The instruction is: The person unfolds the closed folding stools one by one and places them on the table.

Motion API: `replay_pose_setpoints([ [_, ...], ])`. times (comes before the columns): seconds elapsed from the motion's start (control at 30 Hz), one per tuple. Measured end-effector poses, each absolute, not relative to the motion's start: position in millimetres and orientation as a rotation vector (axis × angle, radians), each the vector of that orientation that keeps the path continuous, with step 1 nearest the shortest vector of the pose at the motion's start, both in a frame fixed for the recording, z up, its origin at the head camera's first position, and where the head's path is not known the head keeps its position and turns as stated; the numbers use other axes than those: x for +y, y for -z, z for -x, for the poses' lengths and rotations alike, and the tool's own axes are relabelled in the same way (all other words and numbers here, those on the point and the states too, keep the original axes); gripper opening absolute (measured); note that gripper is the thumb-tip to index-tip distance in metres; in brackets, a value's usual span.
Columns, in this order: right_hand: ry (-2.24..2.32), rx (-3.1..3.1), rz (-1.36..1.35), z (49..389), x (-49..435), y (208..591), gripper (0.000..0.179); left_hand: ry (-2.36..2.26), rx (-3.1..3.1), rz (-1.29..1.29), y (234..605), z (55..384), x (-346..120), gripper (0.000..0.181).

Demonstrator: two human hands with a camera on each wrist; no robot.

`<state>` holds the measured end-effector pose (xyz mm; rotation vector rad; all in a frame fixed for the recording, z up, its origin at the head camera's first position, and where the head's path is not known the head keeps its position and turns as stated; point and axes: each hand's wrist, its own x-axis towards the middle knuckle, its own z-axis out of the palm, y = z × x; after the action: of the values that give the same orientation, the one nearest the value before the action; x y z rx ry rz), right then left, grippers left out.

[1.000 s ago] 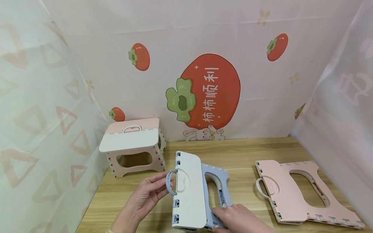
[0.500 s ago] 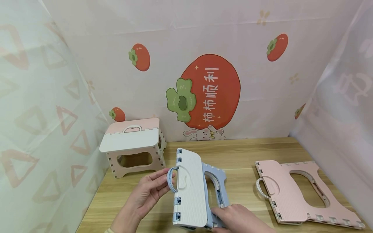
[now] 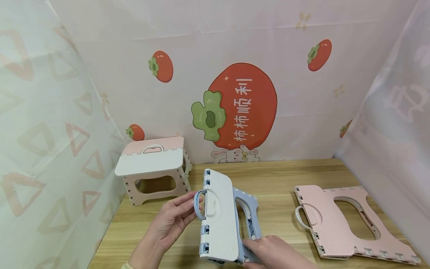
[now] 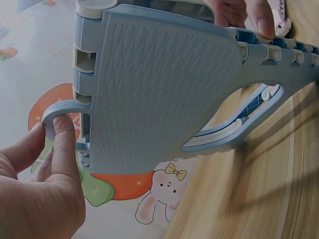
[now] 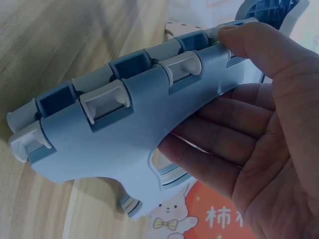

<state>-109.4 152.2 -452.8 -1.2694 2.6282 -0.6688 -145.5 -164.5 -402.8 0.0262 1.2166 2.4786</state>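
Observation:
A folded step stool (image 3: 220, 224), white on one panel and blue elsewhere, is held tilted up over the table, its hinged edge toward the left. My left hand (image 3: 171, 222) pinches the stool's blue loop handle (image 4: 62, 105) between thumb and fingers. At the near side of the stool, my right hand (image 3: 272, 252) grips the blue leg panel (image 5: 134, 109). In the right wrist view the thumb lies on the hinged edge and the fingers pass under the panel. The left wrist view shows the blue textured panel (image 4: 159, 89) facing it.
An unfolded pink and white stool (image 3: 151, 160) stands at the back left of the wooden table (image 3: 275, 209). To the right lies a folded pink stool (image 3: 330, 220) with a white handle. Printed fabric walls (image 3: 289, 130) enclose the back and both sides.
The blue and white stool has risen slightly and turned steeper, its blue leg panel shifting left. Both hands keep their hold, and the left has moved up a little with the handle.

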Motion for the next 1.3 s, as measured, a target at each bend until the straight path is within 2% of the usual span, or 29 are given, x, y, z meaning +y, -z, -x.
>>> replay_pose_setpoints([
  [1.3, 0.750, 2.558, 1.158, 110.0, 146.2, 450.4, 0.031, -2.508, 1.254, -0.005, 392.8, 147.2, -156.9, 0.027],
])
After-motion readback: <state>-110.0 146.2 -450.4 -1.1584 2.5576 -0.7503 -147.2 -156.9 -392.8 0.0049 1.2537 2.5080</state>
